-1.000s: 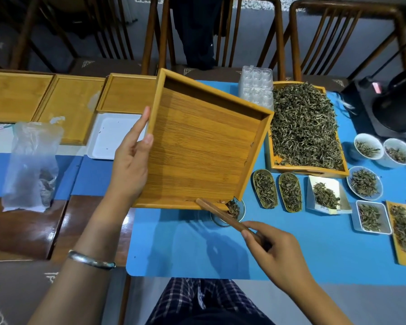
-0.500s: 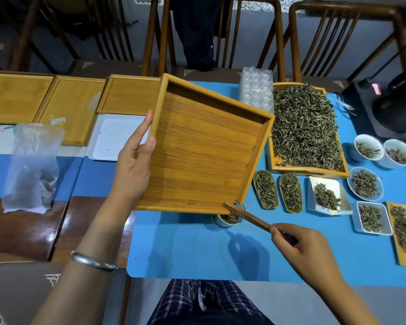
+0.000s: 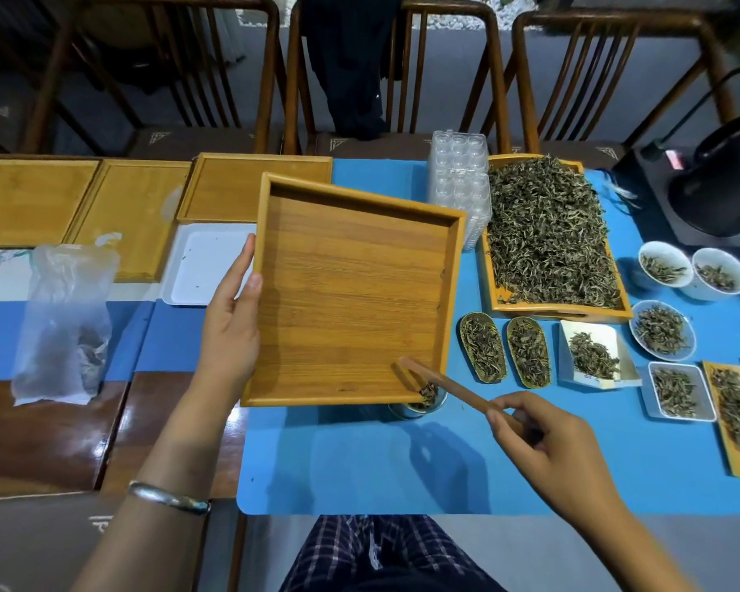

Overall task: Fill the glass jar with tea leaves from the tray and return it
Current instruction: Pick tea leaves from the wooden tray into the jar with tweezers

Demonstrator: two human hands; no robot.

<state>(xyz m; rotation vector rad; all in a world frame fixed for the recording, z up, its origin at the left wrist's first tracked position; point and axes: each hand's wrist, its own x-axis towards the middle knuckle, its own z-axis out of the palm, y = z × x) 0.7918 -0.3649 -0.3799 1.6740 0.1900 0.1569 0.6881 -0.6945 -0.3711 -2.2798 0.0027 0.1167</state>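
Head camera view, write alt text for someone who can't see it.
A left hand tilts a nearly empty bamboo tray while the right hand sweeps the last tea leaves from its corner with a wooden scraper into a glass jar on a blue mat.

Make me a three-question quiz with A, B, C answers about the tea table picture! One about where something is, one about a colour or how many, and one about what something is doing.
1. Where is the glass jar?
A. under the held tray's near corner
B. on a chair
C. inside the plastic bag

2. What colour is the mat?
A. red
B. blue
C. green

3. How is the wooden tray in the left hand?
A. flat on the table
B. heaped with tea
C. lifted, tilted, nearly empty

Answers: 1 A, the jar's rim peeks out below that corner. 2 B, blue shows around the dishes. 3 C, only a few leaves remain by the wooden stick held by the right hand.
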